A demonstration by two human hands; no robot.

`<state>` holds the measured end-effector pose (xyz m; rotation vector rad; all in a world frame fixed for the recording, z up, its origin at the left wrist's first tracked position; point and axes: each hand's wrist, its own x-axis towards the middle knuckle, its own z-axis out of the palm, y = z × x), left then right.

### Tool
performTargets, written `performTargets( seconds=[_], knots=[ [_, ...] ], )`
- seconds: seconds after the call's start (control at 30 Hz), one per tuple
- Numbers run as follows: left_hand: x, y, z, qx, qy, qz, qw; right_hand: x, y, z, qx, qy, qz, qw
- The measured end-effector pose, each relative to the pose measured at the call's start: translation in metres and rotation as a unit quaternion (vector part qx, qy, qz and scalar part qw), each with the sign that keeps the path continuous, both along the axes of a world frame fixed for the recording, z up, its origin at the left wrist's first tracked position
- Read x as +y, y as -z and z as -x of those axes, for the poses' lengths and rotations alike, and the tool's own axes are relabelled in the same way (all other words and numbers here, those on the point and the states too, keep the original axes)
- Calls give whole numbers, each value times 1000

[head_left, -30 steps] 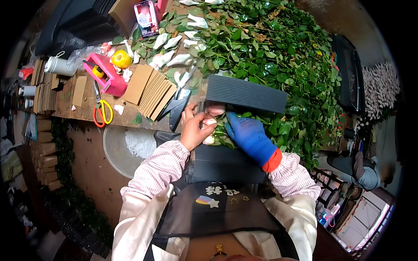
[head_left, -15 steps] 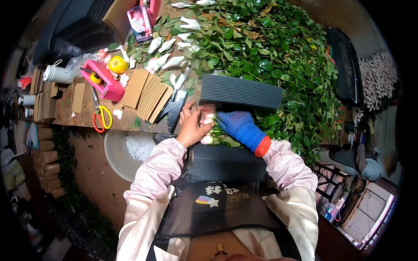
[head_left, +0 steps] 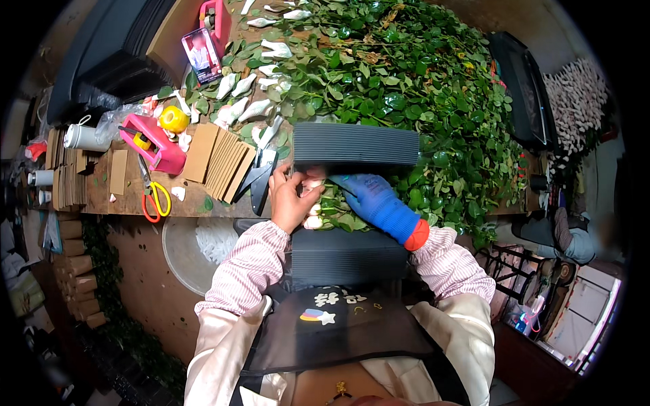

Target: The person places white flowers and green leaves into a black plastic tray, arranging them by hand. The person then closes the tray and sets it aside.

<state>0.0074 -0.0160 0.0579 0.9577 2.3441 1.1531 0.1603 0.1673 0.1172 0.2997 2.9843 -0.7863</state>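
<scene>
Brown worktop (head_left: 125,205) spreads before you, its right side buried under a heap of leaves (head_left: 420,101); cards (head_left: 227,159) and scissors (head_left: 152,184) lie toward the near edge, left of your hands; the pale buds (head_left: 313,222) sit about the middle of that near edge, in the gap between the upper board (head_left: 355,145) and the lower board (head_left: 349,260), both black and ridged, with leaves (head_left: 344,220) running off to their right. Your bare left hand (head_left: 291,199) is at the buds' left side, thumb and fingertips bent around them; you seem to touch them, though whether you pinch one cannot be told; your gloved right hand (head_left: 376,203) lies over the leafy side, fingers together and pointing at the buds, their tips partly lost under the upper board, so what they grip, if anything, cannot be told. Expect the buds to be light, soft and easily bruised, petals likeliest to crease under a thumb; take hold low, where head meets stem, and cradle rather than squeeze; the stems should be stiffer and bear a firmer grip, perhaps with thorns, which suits your glove; the boards look light and stiff, best handled by their edges.
</scene>
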Motion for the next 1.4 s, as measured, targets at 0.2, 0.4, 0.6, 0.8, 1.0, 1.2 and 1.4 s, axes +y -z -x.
performTargets(
  seconds=[0.2, 0.4, 0.6, 0.8, 1.0, 1.2, 1.4],
  knots=[
    [-2, 1, 3, 1, 17, 9, 1000, -9, -32, 35, -174, -29, -18, 984],
    [-1, -6, 5, -3, 29, 27, 999, -19, -34, 54, -142, -15, -53, 988],
    [-1, -12, 5, -2, 46, 38, 998, -30, -22, 52, -228, -17, -165, 959],
    [0, -17, 3, 13, 32, 19, 999, -30, -8, 50, -183, -16, -93, 979],
    [-19, -12, 11, -67, 6, -60, 996, -13, -69, 53, -230, -30, -58, 971],
    [-94, 6, 24, -195, -145, -172, 955, -22, -139, 7, -49, -142, 97, 984],
    [-112, -1, 32, -217, -207, -179, 937, -81, -106, -1, -238, -174, -94, 951]
  ],
)
